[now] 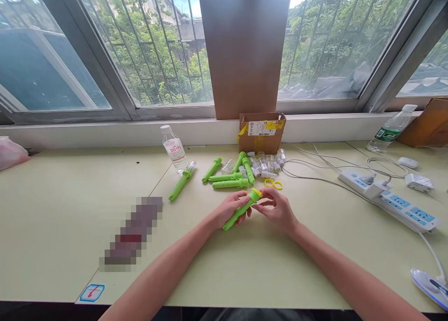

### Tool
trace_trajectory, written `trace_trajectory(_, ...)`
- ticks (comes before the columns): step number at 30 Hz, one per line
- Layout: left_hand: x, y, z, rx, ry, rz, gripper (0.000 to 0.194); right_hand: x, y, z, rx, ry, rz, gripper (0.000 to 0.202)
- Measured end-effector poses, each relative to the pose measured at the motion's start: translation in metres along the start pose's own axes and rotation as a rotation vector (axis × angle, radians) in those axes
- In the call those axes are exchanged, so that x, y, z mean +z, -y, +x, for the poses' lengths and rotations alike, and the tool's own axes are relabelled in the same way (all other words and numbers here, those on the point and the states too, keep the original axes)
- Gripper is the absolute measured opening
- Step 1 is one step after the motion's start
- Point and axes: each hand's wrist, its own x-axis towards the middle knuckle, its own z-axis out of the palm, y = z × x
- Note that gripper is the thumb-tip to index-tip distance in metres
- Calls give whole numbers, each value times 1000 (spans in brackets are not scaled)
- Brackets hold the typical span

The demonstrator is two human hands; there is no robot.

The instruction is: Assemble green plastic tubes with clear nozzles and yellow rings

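Observation:
My left hand (233, 207) is wrapped round a green plastic tube (235, 216) with a wider ribbed end, held tilted up to the right above the table. Around that upper end sits a yellow ring (257, 193). The fingers of my right hand (278, 210) are closed at the ring's right side, their tips partly hidden. Two loose yellow rings (273, 184) lie just beyond. Farther back are several more green tubes (231, 184) and several small clear plastic bottles (269, 161). One green tube (180, 185) at the left has a clear piece on its end.
Behind the parts stands an open cardboard box (262, 141). A water bottle (175, 150) is at back left, another water bottle (388, 132) at back right. A power strip (388, 199) with cables lies on the right. A blurred-out dark object (135, 232) lies on the left.

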Motion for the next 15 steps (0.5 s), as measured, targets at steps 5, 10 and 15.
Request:
trace_trajectory(5, -3, 0, 0, -17, 55, -8, 46, 0, -2, 0, -7, 7, 26, 28)
trace_trajectory(10, -4, 7, 2, -22, 70, -48, 45, 1, -4, 1, 4, -6, 108, 29)
trace_trajectory(15, -5, 9, 3, -38, 80, -67, 46, 2, -3, 3, 21, -23, 167, 28)
